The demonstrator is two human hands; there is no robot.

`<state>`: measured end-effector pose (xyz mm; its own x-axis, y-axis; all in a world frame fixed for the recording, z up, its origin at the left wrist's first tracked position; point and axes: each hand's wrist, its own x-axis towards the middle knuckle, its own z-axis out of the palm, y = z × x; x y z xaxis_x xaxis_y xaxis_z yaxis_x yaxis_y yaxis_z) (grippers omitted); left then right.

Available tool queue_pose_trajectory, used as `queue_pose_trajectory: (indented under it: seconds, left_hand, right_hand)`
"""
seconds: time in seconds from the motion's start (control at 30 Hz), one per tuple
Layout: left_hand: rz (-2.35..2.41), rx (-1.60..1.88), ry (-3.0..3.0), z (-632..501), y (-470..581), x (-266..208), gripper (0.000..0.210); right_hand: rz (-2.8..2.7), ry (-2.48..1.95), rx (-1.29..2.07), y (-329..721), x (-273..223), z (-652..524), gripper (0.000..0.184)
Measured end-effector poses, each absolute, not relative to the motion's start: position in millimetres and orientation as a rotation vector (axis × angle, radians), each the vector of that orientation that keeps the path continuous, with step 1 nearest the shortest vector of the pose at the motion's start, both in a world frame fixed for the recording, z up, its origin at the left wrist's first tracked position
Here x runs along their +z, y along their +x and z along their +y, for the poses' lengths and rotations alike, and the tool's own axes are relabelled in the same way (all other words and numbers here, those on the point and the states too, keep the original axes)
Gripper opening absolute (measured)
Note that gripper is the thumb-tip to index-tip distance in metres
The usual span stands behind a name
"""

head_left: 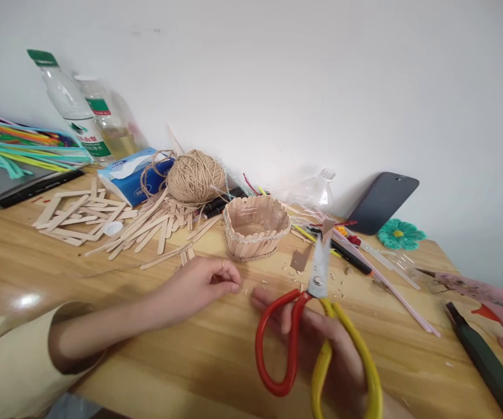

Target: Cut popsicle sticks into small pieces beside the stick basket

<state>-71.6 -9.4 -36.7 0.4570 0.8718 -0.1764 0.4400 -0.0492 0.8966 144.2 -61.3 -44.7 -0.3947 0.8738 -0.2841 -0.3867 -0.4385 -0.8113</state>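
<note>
My right hand [338, 337] has its fingers through the handles of a pair of scissors [318, 273], one loop red and the other yellow. The blades point up and away from me, with a small brown scrap at their tips. To the left, my left hand [207, 285] hovers low over the table, thumb and fingers pinched together; anything between them is too small to make out. Just beyond both hands stands a small basket [251, 247] made of wooden sticks, with a silvery trim around it. A brown piece [300, 259] lies beside it among wood chips.
Loose craft sticks [146, 230] and a twine ball [196, 177] lie at left, near a blue tissue pack [131, 177] and bottles [70, 96]. At right are a phone [384, 201], a teal flower [402, 234], a pink glue gun [491, 297] and a dark-handled tool [487, 361].
</note>
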Motion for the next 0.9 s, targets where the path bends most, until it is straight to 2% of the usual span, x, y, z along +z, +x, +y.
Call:
queue_pose_trajectory:
  seconds: [0.27,0.53,0.9]
  left_hand:
    - [1.219,0.503,1.574,-8.1,-80.8,-29.8,0.01]
    - [1.241,0.51,1.549,-7.0,-85.6,-25.9,0.013]
    - [1.12,0.567,1.253,-1.4,-75.2,-23.8,0.014]
  right_hand:
    - [-0.75,-0.986,1.635,155.4,-46.6,-41.9,0.021]
    - [-0.853,-0.902,1.906,126.4,-51.9,-43.2,0.028]
    - [-0.811,-1.117,1.563,187.6,-29.3,-38.5,0.019]
